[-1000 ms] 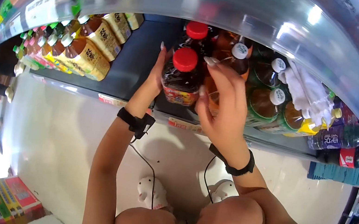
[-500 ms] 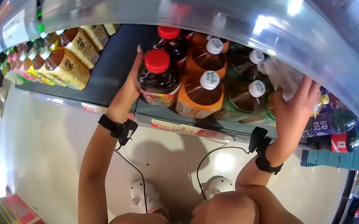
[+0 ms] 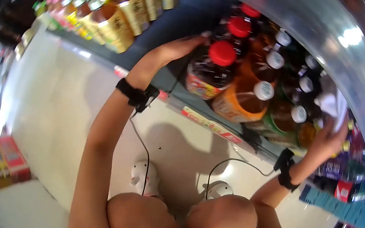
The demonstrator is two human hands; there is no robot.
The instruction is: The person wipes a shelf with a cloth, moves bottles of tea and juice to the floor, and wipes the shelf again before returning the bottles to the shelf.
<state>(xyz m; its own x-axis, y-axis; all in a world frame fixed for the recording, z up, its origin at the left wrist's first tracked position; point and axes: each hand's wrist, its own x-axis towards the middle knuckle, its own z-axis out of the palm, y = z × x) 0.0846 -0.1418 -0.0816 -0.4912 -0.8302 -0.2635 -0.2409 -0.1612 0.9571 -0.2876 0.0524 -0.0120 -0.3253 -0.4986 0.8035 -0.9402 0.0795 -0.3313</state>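
Observation:
My left hand (image 3: 180,50) reaches onto the shelf with fingers stretched out along the left side of the front red-capped bottle (image 3: 210,73) of dark drink. More red-capped bottles stand behind that one. Beside them is a row of orange-labelled bottles (image 3: 242,99) with white caps, then a row of green-labelled bottles (image 3: 282,118). At the right end of these rows, my right hand (image 3: 331,141) holds a crumpled white cloth (image 3: 332,105) between thumb and fingers. The fingertips are blurred and partly covered by the cloth.
A clear plastic shelf front (image 3: 321,21) curves over the bottles. Yellow-labelled bottles (image 3: 115,27) stand at the left and purple-labelled bottles (image 3: 334,167) at the right. Price tags (image 3: 211,126) line the shelf edge. Cartons (image 3: 3,157) sit on the floor at lower left.
The view has turned, so the shelf now slants down to the right. My left hand stays beside the red-capped bottles. My right hand's fingers, spread before, are now closer together around the cloth.

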